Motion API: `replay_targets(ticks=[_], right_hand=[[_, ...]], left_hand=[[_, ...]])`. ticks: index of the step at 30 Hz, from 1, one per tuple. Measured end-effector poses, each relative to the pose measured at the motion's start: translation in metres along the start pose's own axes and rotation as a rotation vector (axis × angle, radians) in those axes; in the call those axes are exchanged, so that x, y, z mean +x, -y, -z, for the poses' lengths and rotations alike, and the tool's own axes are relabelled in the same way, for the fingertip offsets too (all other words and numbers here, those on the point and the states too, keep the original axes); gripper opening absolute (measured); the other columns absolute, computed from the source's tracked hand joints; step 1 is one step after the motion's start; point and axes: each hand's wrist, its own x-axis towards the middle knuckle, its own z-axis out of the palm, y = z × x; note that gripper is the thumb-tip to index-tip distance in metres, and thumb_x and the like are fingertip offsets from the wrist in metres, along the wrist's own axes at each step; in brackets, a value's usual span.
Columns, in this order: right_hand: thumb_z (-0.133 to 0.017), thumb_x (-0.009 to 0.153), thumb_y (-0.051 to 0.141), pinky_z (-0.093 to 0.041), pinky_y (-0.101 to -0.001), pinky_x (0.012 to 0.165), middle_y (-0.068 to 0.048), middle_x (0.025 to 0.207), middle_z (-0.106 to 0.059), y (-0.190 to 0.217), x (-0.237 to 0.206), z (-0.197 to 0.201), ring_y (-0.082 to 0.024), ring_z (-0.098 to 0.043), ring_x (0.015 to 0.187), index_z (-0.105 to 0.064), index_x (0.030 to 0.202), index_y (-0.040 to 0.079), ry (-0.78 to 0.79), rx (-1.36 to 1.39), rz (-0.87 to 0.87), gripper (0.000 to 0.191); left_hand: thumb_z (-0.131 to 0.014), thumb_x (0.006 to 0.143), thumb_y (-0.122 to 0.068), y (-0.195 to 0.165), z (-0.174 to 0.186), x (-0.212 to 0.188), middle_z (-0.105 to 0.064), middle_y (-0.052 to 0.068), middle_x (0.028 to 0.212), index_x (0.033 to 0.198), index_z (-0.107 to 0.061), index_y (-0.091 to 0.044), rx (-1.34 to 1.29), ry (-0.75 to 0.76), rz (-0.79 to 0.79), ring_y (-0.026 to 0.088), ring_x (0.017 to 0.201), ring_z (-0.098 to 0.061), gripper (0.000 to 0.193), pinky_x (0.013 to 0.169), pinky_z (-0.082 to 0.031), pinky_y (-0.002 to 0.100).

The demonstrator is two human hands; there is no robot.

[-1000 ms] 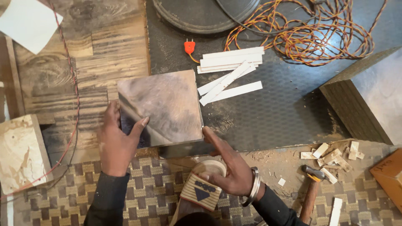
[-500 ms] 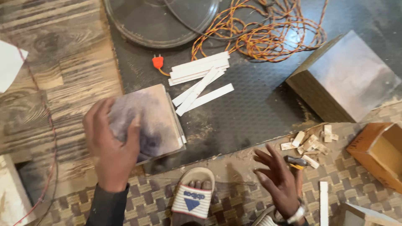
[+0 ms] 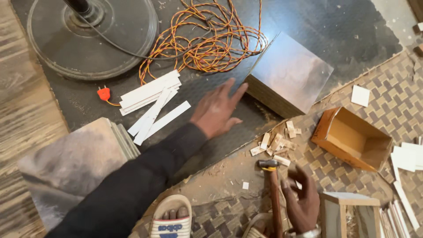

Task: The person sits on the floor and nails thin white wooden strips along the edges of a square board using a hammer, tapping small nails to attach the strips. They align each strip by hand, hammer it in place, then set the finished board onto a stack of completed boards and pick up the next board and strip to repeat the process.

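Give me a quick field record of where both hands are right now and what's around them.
left hand: open, flat, reaching toward the stack of shiny sheets, fingertips close to its edge; contact unclear
right hand: open, fingers curled, holding nothing, beside the hammer
hammer: lying on the woven mat, head near wood scraps
second sheet stack: lower left, partly under the left sleeve
white strips: on the dark mat
wire coil: orange and yellow, above the left hand
cardboard box: open, on its side
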Motion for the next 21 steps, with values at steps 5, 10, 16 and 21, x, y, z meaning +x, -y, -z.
replay_targets(ticks=[5, 10, 16, 21], right_hand=[[-0.079, 0.083, 0.032, -0.054, -0.048, 0.096, -0.026, 0.159, -0.038, 0.041, 0.103, 0.002, -0.039, -0.05, 0.135, -0.03, 0.158, 0.007, -0.059, -0.374, 0.427, 0.093], [-0.081, 0.078, 0.028, -0.034, -0.0551, 0.119, -0.029, 0.159, -0.035, 0.06, 0.158, -0.018, -0.047, -0.037, 0.143, -0.041, 0.154, 0.006, -0.079, -0.612, 0.615, 0.089], [-0.083, 0.09, 0.024, -0.052, -0.0469, 0.116, -0.011, 0.146, -0.061, 0.04, 0.117, -0.041, -0.03, -0.06, 0.135, -0.061, 0.13, 0.016, -0.187, -0.389, 0.652, 0.046], [-0.078, 0.095, 0.014, -0.056, -0.0268, 0.075, -0.009, 0.109, -0.056, 0.026, 0.115, -0.059, -0.015, -0.06, 0.093, -0.058, 0.127, -0.002, -0.182, 0.548, 0.048, 0.041]], left_hand=[[-0.091, 0.067, -0.036, -0.003, -0.022, 0.056, -0.029, 0.028, 0.158, 0.159, -0.017, -0.031, 0.049, -0.02, -0.008, 0.046, 0.138, -0.044, 0.118, 0.102, -0.046, 0.056], [-0.093, 0.064, -0.04, -0.008, -0.037, 0.061, -0.018, 0.028, 0.16, 0.155, -0.023, -0.036, 0.091, 0.135, 0.176, 0.048, 0.138, -0.04, 0.115, 0.093, -0.05, 0.056], [-0.087, 0.078, -0.042, 0.004, -0.065, 0.016, -0.034, 0.035, 0.152, 0.145, -0.041, -0.018, -0.107, -0.038, 0.179, 0.051, 0.125, -0.05, 0.085, 0.087, -0.052, 0.056], [-0.071, 0.095, -0.033, 0.001, -0.081, -0.001, -0.07, 0.013, 0.096, 0.127, -0.049, -0.01, -0.7, -0.435, 0.541, 0.032, 0.087, -0.068, 0.045, 0.078, -0.055, 0.045]])
